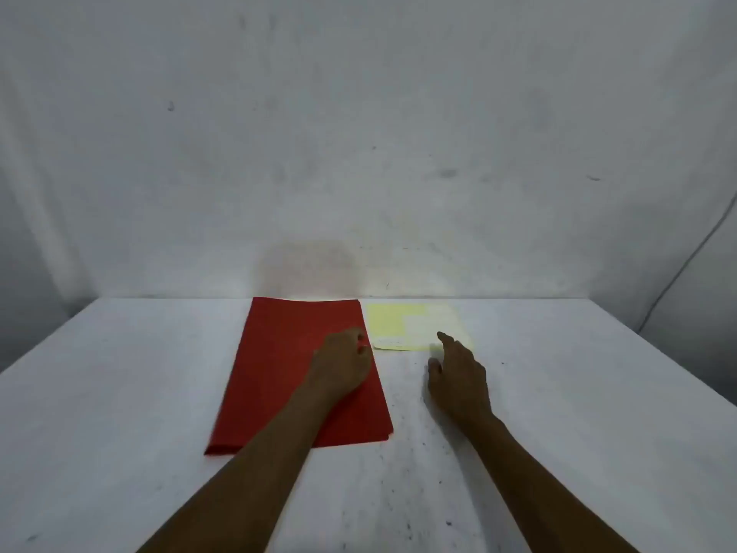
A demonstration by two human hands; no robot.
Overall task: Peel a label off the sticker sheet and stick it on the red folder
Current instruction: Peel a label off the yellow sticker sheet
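The red folder (279,365) lies flat on the white table, reaching to its far edge. To its right lies the pale yellow sticker sheet (402,323), with a white label at its near left corner (389,343). My left hand (343,365) rests over the folder's right edge with its fingers curled in; nothing shows in it. My right hand (458,377) hovers just in front of the sheet, fingers spread, the forefinger pointing at the sheet's near edge.
The white table (119,393) is speckled with dark marks. A wrinkled white backdrop (359,153) rises right behind its far edge. A dark cable (686,261) runs down the backdrop at the right.
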